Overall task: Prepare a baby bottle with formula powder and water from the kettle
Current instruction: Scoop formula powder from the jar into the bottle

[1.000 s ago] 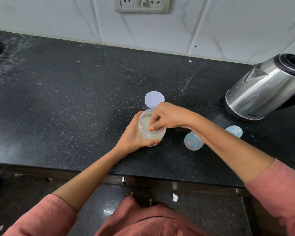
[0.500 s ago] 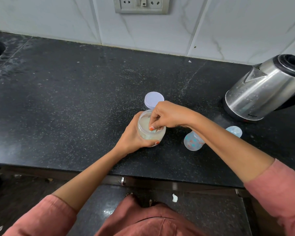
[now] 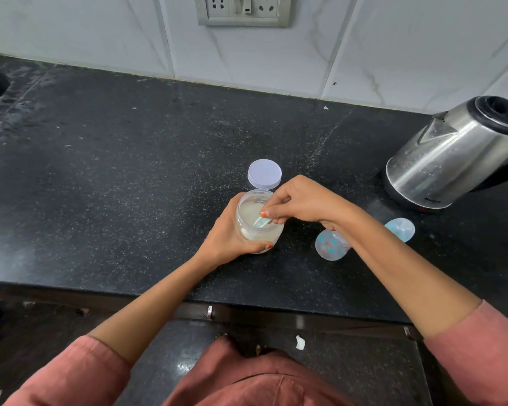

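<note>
1. The jar (image 3: pixel 257 232) stands near the front middle of the bench (image 3: pixel 100 171). It is open and holds pale formula powder partway up.
2. A pale green scoop (image 3: pixel 263 223) sits tilted inside the jar, low against the powder.
3. The right hand (image 3: pixel 301 202) reaches over the jar's mouth from the right. Its fingers (image 3: pixel 269 213) are curled and pinch the scoop's upper end.
4. The left hand (image 3: pixel 229 234) wraps round the jar's left and near side, clenched on its wall.
5. The jar's white lid (image 3: pixel 264 174) lies flat on the bench just behind the jar.
6. The bottle (image 3: pixel 329 247), clear with blue and orange marks, is on the bench to the right of the jar. The right forearm partly hides it, and I cannot tell what it holds.
7. A pale blue cap (image 3: pixel 401 228) lies on the bench beyond that forearm, near the kettle.
8. The steel kettle (image 3: pixel 452 159), black on top, sits on its dark base at the right rear.
9. A socket plate (image 3: pixel 242 10) is set in the tiled wall behind.
</note>
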A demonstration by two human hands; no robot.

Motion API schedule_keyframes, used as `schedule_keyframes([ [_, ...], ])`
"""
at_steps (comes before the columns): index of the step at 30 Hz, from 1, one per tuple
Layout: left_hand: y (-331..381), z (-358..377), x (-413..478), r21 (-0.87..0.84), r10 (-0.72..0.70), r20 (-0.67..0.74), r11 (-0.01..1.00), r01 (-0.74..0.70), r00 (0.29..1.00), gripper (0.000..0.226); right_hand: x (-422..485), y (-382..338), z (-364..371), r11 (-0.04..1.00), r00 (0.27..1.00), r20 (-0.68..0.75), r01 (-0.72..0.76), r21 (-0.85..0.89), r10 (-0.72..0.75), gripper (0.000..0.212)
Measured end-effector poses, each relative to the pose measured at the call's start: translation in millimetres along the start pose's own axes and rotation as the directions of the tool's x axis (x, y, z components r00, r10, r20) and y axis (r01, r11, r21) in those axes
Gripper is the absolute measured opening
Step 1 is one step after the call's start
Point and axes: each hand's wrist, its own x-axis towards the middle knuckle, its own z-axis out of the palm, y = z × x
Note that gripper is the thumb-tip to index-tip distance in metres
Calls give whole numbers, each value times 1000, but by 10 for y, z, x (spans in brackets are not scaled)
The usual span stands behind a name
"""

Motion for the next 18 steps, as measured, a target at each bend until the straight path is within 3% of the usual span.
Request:
schedule_keyframes([
  [7, 20, 3, 0, 20, 1, -7, 1000, -1, 1000, 78, -35, 149, -74, 969, 991, -90, -77, 233, 100, 9],
  [18, 21, 2, -11, 23, -6, -5, 1000, 6, 1000, 77, -106, -11, 34, 996, 995, -72, 68, -62, -72, 6],
])
